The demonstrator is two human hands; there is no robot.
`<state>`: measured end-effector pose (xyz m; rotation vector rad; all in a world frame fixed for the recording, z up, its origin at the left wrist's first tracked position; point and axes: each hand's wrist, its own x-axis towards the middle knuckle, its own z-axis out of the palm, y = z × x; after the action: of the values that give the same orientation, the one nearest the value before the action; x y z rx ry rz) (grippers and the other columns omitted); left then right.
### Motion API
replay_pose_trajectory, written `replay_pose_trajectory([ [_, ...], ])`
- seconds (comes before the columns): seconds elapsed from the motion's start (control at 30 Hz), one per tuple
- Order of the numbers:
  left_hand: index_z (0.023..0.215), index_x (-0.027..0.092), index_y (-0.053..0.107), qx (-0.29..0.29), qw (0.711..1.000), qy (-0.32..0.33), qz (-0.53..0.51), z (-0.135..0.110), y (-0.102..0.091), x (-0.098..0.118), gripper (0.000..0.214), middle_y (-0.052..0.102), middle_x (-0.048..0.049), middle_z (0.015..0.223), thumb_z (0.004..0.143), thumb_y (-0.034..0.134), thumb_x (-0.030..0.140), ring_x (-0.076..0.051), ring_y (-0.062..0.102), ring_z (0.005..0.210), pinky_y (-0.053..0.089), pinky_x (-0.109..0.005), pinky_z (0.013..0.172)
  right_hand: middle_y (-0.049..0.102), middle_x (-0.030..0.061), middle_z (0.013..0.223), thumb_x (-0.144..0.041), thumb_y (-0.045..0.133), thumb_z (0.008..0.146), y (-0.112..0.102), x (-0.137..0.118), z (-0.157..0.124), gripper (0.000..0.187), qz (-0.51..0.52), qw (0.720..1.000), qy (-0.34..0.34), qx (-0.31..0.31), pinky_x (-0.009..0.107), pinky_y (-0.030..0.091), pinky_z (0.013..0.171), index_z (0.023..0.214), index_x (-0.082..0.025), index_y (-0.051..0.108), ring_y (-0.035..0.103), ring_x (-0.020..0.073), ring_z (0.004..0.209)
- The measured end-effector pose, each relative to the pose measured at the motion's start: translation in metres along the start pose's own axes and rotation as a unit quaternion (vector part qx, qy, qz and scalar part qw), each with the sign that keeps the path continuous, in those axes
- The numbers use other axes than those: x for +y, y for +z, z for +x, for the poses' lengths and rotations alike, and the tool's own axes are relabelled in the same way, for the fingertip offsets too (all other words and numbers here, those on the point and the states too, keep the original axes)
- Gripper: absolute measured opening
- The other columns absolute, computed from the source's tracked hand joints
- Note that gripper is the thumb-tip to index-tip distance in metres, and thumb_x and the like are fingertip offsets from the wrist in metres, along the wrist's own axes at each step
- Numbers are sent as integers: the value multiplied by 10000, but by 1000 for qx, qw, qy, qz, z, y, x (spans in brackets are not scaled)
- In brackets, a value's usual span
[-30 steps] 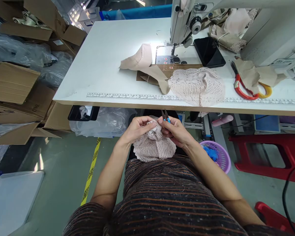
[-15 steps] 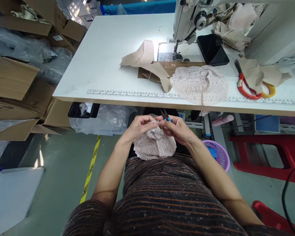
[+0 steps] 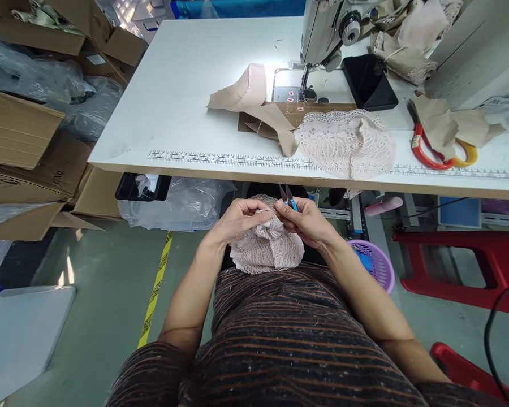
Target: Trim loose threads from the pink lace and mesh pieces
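Observation:
Over my lap, a bunched piece of pale pink lace fabric [image 3: 267, 251] hangs from my fingers. My left hand [image 3: 242, 219] pinches its upper edge between thumb and fingers. Close beside it, my right hand [image 3: 303, 220] is closed around small blue-handled thread snips [image 3: 289, 202], whose dark blades point up and away from me. The right fingertips also meet the lace, but whether they grip it is hidden. A second lace piece [image 3: 343, 144] lies on the white sewing table [image 3: 173, 102], draped slightly over its front edge.
On the table stand a sewing machine [image 3: 322, 34], a black phone [image 3: 370, 82], red-and-yellow scissors [image 3: 435, 150] and beige fabric scraps [image 3: 246, 93]. Cardboard boxes [image 3: 21, 130] are at the left. A purple basket [image 3: 385, 265] and a red stool [image 3: 453, 240] are on the right.
The snips have shifted slightly right in my right hand, their blades a little further apart. My left hand keeps its pinch on the lace. The view has tilted slightly.

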<state>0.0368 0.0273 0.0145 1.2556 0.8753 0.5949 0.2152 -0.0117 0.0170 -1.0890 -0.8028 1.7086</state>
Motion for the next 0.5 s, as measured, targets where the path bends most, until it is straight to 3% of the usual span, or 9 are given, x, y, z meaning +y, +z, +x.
replay_pose_trajectory([
  [0.37,717,142,706,-6,1000,2,-6,1,3,-3,317,611,0,666,729,815,439,-97,494,611,371,-228,571,398,-94,478,-623,862,630,5,0,2,535,-11,1000,-11,-8,223,140,413,627,-183,557,267,38,429],
  [0.5,692,145,685,-3,1000,5,-14,2,3,-4,299,623,-2,677,723,811,415,-98,506,626,376,-226,584,406,-86,490,-620,818,704,0,1,2,490,-11,1000,-25,-9,228,146,427,681,-176,611,278,43,439],
])
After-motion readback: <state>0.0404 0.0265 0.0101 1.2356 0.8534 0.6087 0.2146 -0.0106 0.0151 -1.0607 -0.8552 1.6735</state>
